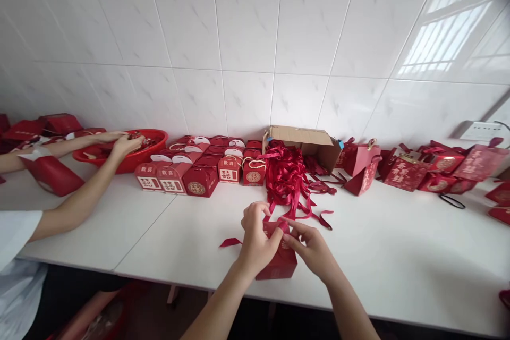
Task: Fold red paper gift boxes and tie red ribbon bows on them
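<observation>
A small red gift box (278, 264) stands upright near the table's front edge, between my hands. At its top, my left hand (257, 234) pinches a red ribbon (283, 226) between thumb and fingers. From the other side my right hand (308, 244) closes its thumb and forefinger on the same ribbon. A loose ribbon end (230, 243) sticks out left of the box. My fingers hide part of the ribbon and the box top. Just beyond lies a heap of red ribbons (285, 172).
The ribbons spill from an opened cardboard box (324, 151) by the wall. Left of it stand rows of red gift boxes (201, 180); more red bags (404, 170) lie right. At far left a co-worker's arms (82, 199) reach into a red basin (153, 151).
</observation>
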Motion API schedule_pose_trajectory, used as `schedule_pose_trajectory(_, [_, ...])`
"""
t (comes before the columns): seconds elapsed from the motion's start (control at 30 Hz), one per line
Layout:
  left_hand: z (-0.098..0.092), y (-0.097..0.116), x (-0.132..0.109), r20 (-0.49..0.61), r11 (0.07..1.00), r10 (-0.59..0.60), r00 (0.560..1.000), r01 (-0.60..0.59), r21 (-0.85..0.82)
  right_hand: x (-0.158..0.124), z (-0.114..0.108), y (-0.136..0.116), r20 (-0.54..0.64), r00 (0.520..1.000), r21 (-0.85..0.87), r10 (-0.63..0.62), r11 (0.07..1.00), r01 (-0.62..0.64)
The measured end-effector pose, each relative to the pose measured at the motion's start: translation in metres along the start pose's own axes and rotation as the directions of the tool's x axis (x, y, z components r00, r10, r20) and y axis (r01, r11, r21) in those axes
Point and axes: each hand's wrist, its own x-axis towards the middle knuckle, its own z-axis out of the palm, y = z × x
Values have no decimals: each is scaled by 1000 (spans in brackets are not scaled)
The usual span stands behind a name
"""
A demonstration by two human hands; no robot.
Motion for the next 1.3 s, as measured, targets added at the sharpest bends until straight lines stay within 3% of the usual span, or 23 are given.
schedule_pose_trajectory(0.07, [-5,-1,1,40,999,-28,999,30,-39,3,10,1,15,999,31,-35,999,34])
schedule_pose_trajectory(0.23, [-25,-22,5,328,985,-62,943,111,-132,4,16,11,-157,986,22,-51,998,56])
schedule_pose_trajectory(0.33, [-29,-40,3,338,955,-170,926,240,-177,3,17,18,-170,984,38,-60,997,68])
schedule_pose_trajectory(0.4, [-27,-49,-1,409,905,-257,876,366,-215,2,20,20,-135,990,64,-49,996,58])
schedule_pose_trajectory(0.53, [-22,-55,-5,598,793,-343,725,564,-229,3,23,17,-72,997,70,-37,997,42])
schedule_pose_trajectory(0.67, [-28,-53,-1,636,757,-373,676,618,-212,3,24,9,-67,994,-35,-90,996,88])
schedule_pose_trajectory(0.87, [-54,-26,7,587,776,-388,710,595,-207,6,34,7,-203,975,-241,-92,970,41])
schedule_pose_trajectory(1.0, [-60,9,20,635,814,-237,735,507,-284,7,37,3,-203,969,-300,-141,951,75])
schedule_pose_trajectory(1.1, [-49,23,36,642,782,-145,753,485,-392,4,35,0,-123,967,-340,-222,925,169])
schedule_pose_trajectory(1.17, [-39,23,44,614,792,-97,783,434,-430,3,34,-1,-99,960,-363,-260,908,208])
schedule_pose_trajectory(1.3, [-25,2,45,507,861,-16,862,269,-431,4,35,1,-164,960,-333,-227,929,163])
